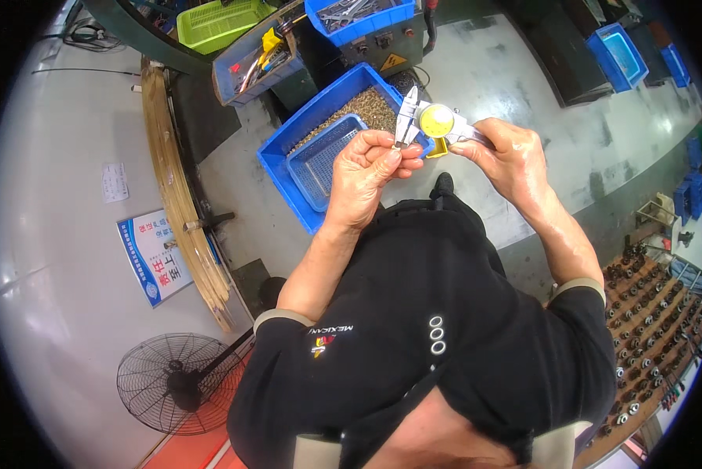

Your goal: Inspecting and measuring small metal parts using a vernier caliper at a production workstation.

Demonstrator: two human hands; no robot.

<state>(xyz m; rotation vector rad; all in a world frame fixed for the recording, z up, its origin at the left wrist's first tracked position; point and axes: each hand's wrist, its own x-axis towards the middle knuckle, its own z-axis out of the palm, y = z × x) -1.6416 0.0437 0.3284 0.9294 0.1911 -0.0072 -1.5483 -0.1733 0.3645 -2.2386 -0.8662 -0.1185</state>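
My right hand (511, 156) is wrapped round the beam end of a dial caliper (463, 129) with a round yellow dial face. The caliper's jaws point left, toward my left hand (361, 173). Thumb and fingertips of that hand are pinched together at the lower jaws, on a small yellowish piece (397, 148) mostly hidden by the fingers. Beneath both hands is a large blue bin (270, 148) holding many small brass-coloured bits (373, 108). A smaller blue perforated basket (308, 173) rests inside it.
Beyond the bin stand a tray of tools (229, 70), a blue crate of wrenches (366, 21) and a green basket (210, 27). Wooden strips (180, 187) and a black fan (175, 383) are at left. A rack of round metal parts (652, 328) is at right.
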